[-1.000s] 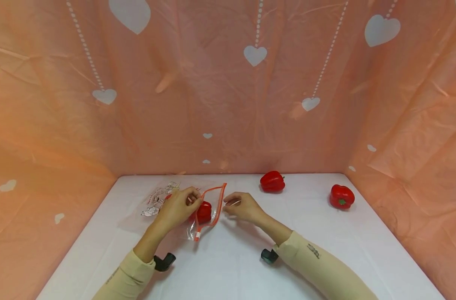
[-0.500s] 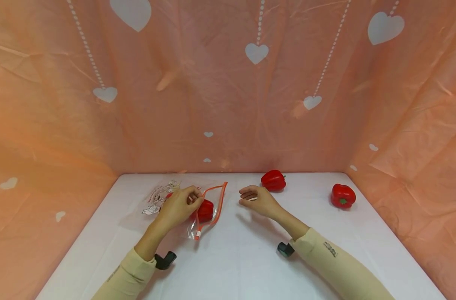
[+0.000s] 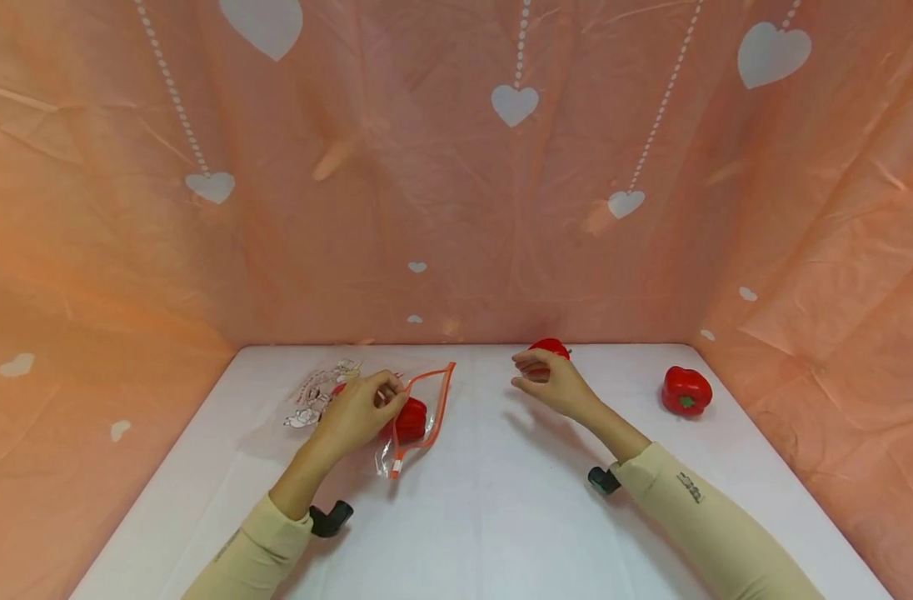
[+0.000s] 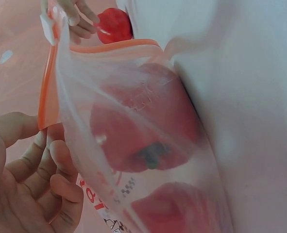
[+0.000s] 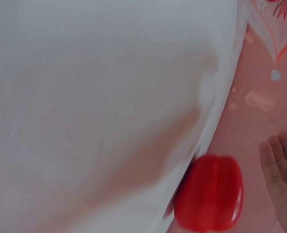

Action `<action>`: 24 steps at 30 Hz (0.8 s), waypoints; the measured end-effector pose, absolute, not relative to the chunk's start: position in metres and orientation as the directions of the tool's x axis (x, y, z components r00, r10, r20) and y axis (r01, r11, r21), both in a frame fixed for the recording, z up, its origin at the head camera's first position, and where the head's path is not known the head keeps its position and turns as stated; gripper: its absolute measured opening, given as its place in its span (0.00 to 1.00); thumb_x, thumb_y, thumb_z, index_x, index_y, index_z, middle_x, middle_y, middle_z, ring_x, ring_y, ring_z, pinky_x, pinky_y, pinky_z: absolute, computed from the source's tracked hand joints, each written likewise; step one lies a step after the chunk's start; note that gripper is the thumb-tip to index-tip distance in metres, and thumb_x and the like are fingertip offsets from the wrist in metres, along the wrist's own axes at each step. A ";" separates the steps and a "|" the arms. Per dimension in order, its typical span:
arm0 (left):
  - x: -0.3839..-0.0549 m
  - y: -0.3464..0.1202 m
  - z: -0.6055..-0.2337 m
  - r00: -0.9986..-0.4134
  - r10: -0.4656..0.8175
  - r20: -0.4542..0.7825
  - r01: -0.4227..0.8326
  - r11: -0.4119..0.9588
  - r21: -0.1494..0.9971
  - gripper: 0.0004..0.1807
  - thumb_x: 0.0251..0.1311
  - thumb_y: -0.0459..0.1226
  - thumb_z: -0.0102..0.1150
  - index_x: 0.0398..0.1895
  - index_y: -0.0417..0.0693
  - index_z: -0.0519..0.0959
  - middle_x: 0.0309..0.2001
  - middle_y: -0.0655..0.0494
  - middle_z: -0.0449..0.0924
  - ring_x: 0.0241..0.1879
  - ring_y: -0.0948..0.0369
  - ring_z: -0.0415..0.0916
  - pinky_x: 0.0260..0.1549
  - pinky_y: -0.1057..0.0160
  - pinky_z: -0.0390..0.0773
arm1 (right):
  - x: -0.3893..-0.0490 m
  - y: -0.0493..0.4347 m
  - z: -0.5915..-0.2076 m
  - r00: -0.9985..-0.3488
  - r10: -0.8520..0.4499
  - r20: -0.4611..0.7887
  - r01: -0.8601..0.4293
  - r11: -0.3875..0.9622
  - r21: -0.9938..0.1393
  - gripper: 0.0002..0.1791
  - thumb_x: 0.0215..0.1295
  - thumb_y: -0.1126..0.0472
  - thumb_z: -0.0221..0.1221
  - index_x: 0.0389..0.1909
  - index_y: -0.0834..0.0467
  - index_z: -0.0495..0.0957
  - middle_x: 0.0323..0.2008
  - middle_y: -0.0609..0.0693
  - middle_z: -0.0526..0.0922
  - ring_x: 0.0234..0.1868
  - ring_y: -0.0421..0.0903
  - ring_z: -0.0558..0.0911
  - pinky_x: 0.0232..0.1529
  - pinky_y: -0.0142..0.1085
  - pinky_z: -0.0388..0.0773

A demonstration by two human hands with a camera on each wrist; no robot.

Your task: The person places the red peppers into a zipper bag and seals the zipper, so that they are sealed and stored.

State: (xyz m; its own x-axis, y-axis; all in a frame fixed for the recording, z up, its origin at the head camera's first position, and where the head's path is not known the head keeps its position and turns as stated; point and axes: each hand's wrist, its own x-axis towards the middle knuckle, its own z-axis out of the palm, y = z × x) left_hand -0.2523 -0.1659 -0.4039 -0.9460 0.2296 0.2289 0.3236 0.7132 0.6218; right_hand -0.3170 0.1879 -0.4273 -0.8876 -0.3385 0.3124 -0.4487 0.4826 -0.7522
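Observation:
My left hand (image 3: 359, 408) pinches the orange-edged mouth of a clear zip bag (image 4: 77, 92) between thumb and forefinger. The mouth gapes toward the right. Inside the bag lie a red bell pepper (image 4: 148, 121) near the opening and a second red pepper (image 4: 175, 211) deeper in, partly cut off by the frame. My right hand (image 3: 557, 385) holds nothing, its fingers slightly bent and spread from the thumb. It is just in front of another red bell pepper (image 5: 209, 194) at the back of the table, hiding part of it in the head view.
One more red bell pepper (image 3: 685, 392) stands near the table's right edge, its green stem facing me. A white cloth covers the table (image 3: 456, 533). A peach curtain (image 3: 456, 208) with white hearts rises along the back and sides.
My right hand has moved away from the bag's mouth, to the right and back, up to the rear pepper. The left hand keeps its pinch on the bag in the same place.

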 end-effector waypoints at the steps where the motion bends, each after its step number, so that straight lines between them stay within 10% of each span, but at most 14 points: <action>1: -0.252 -0.166 -0.404 -0.946 0.229 0.229 0.323 0.714 0.621 0.03 0.72 0.38 0.67 0.42 0.49 0.84 0.36 0.57 0.85 0.36 0.59 0.78 0.38 0.59 0.78 | -0.319 0.190 -0.427 -0.888 -0.330 0.320 -0.451 0.492 -0.745 0.22 0.67 0.65 0.73 0.60 0.66 0.82 0.56 0.67 0.85 0.57 0.62 0.85 0.63 0.55 0.80; 24: -0.252 -0.166 -0.403 -0.947 0.230 0.226 0.322 0.711 0.625 0.03 0.72 0.38 0.67 0.42 0.49 0.83 0.37 0.57 0.85 0.36 0.59 0.78 0.38 0.59 0.79 | -0.351 0.230 -0.423 -0.922 -0.272 0.275 -0.386 0.681 -0.622 0.36 0.67 0.62 0.73 0.72 0.65 0.71 0.67 0.67 0.75 0.67 0.68 0.75 0.61 0.61 0.81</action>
